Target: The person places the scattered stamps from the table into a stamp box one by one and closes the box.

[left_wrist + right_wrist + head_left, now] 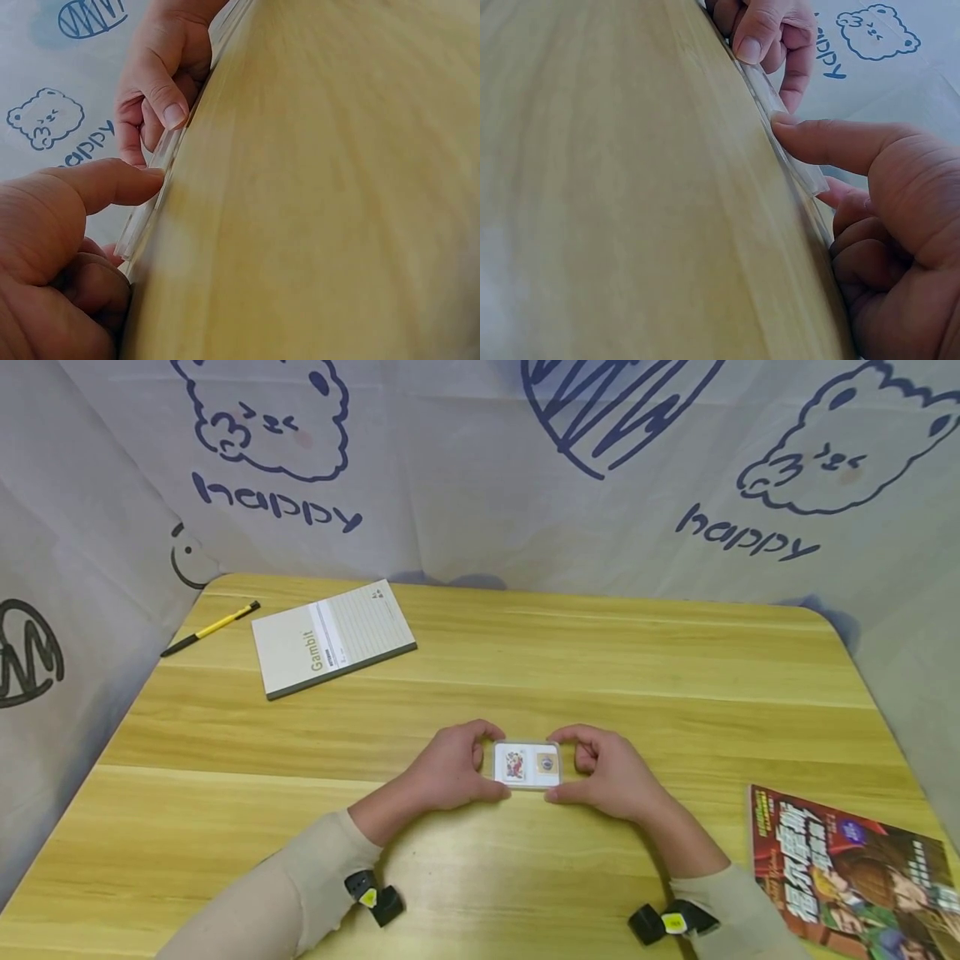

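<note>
A small flat rectangular case [531, 766] with a clear rim lies between both hands near the middle of the table. Its white face carries a colourful little picture on the left and a tan patch with a round grey mark on the right. My left hand [455, 768] pinches the left end, thumb on the near edge and forefinger on the far one. The right hand [609, 774] grips the opposite end the same way. From the side, the left wrist view shows the case [142, 217] as a thin clear strip low over the wood; whether it touches the table I cannot tell.
On the wooden table [600, 668], a Gambit notebook [333, 639] lies at the back left beside a yellow and black pen [210, 629]. A colourful magazine [847, 868] is at the front right. White cloth [465, 468] with drawings hangs behind the table and at its sides.
</note>
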The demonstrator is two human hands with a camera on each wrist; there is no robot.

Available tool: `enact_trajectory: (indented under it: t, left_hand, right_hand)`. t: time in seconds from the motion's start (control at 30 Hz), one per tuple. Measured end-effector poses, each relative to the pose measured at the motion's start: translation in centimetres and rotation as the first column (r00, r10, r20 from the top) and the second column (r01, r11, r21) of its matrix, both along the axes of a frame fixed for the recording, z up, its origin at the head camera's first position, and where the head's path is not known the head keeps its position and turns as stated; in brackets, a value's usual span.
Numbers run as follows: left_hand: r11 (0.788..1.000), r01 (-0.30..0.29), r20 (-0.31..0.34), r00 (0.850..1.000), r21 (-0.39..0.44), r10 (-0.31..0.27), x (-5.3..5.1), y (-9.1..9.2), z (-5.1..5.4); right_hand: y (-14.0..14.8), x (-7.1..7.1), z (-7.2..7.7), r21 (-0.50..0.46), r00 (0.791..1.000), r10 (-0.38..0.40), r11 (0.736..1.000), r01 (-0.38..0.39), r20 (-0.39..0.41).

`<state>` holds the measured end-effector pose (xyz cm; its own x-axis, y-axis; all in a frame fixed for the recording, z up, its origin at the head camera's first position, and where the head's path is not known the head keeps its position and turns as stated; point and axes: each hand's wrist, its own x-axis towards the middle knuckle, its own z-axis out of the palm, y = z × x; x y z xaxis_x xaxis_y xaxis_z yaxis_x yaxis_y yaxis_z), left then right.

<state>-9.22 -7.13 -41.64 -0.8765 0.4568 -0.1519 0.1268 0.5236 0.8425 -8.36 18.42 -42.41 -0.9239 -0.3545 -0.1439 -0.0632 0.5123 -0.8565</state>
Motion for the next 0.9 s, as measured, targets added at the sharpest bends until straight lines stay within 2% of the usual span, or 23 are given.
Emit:
enact_trajectory:
  t: [0.73, 0.9]
  left_hand:
    - [1.000, -0.020, -0.009, 1.000, -0.011, 0.020, 0.04, 0.06, -0.05]
    - [1.000, -0.017, -0.016, 1.000, -0.006, 0.016, -0.02, 0.09, -0.12]
  right_hand:
    - [0.28, 0.08, 0.00, -0.034, 1.000, -0.006, 0.999, 0.006, 0.000]
    - [0.32, 0.02, -0.03, -0.017, 1.000, -0.022, 1.000, 0.022, -0.002]
